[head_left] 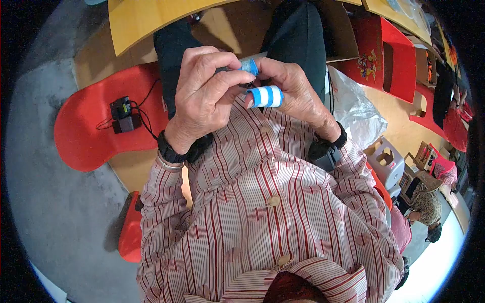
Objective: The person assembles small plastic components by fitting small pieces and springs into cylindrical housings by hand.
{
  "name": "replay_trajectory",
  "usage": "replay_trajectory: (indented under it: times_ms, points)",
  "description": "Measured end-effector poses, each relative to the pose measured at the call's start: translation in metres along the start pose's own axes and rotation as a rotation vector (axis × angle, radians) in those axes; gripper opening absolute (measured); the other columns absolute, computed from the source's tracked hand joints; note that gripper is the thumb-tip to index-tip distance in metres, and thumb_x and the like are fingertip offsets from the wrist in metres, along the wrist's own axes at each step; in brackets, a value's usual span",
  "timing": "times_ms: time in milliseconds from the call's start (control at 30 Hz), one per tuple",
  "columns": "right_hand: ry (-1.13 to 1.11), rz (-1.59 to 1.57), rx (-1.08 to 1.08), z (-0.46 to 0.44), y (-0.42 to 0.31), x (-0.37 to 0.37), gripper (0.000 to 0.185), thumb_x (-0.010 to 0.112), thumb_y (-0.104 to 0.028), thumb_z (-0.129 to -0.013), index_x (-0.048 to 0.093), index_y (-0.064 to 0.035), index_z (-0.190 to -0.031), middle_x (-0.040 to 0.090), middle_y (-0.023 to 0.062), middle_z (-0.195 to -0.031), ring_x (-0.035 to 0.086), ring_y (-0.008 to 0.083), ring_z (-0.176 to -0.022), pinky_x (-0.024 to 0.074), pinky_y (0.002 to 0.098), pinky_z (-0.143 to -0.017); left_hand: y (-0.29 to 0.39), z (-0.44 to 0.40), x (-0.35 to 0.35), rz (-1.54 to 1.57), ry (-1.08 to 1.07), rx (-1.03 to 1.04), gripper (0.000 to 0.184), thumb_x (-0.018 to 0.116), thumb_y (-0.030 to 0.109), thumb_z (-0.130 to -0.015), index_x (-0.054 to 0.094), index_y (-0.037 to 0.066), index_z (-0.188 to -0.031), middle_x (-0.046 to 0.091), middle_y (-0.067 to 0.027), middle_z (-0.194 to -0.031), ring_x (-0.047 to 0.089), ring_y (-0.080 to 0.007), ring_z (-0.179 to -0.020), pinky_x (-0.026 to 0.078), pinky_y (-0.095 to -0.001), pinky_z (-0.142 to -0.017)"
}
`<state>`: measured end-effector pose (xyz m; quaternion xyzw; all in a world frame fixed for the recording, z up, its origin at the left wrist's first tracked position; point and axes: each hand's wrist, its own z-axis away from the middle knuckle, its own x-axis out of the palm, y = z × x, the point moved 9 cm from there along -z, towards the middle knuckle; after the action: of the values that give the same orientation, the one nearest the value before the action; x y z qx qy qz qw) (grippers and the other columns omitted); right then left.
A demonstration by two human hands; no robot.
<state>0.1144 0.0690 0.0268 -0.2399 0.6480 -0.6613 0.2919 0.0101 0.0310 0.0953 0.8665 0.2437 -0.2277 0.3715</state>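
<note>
In front of the striped shirt, my left hand (204, 93) closes its thumb and fingers on a small blue piece (250, 66). Right beside it, my right hand (298, 93) is curled, with its upper digit against the same blue piece. A blue-and-white striped band (267, 96) is wrapped around a lower digit of my right hand, its fingertip showing at the left end. Between the two hands the contact area is small and partly hidden by the fingers.
On the red chair seat (83, 123) at the left lie a black device (126, 118) and cables. A yellow tabletop (134, 20) curves across the top. Clear plastic (353, 106) and a grey stool (389, 164) are at the right, where other people (427, 202) are visible.
</note>
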Motion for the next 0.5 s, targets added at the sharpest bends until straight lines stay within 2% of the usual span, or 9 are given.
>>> replay_trajectory:
  times_ms: [167, 367, 500]
  points:
    - [-0.020, -0.112, 0.005, -0.0006, -0.0026, 0.0013, 0.040, 0.079, -0.024, -0.075, 0.060, -0.0026, -0.104, 0.063, 0.0027, -0.082, 0.057, 0.0084, -0.078, 0.0498, 0.0272, -0.070, 0.0022, 0.0022, 0.0009, 0.001, 0.005, 0.013, 0.032, 0.069, -0.002, -0.057, 0.068, 0.009, -0.087, 0.059, -0.0028, -0.093, 0.053, -0.0246, -0.089, 0.046, -0.0354, -0.078]
    - [0.026, 0.025, 0.005, 0.0054, 0.0057, 0.0000, 0.043, 0.079, -0.026, -0.074, 0.061, -0.0035, -0.105, 0.063, 0.0036, -0.084, 0.057, 0.0089, -0.079, 0.0495, 0.0269, -0.069, 0.0028, -0.0006, 0.0005, -0.002, 0.004, -0.004, 0.031, 0.068, -0.002, -0.057, 0.068, 0.009, -0.086, 0.059, -0.0026, -0.093, 0.053, -0.0245, -0.088, 0.046, -0.0351, -0.078]
    - [0.009, -0.028, 0.006, 0.0025, 0.0001, 0.0015, 0.042, 0.079, -0.027, -0.075, 0.061, -0.0039, -0.105, 0.063, 0.0039, -0.084, 0.057, 0.0088, -0.079, 0.0495, 0.0269, -0.070, 0.0037, -0.0001, 0.0000, 0.005, 0.014, 0.003, 0.030, 0.069, -0.001, -0.057, 0.068, 0.009, -0.086, 0.059, -0.0027, -0.093, 0.053, -0.0244, -0.088, 0.046, -0.0352, -0.078]
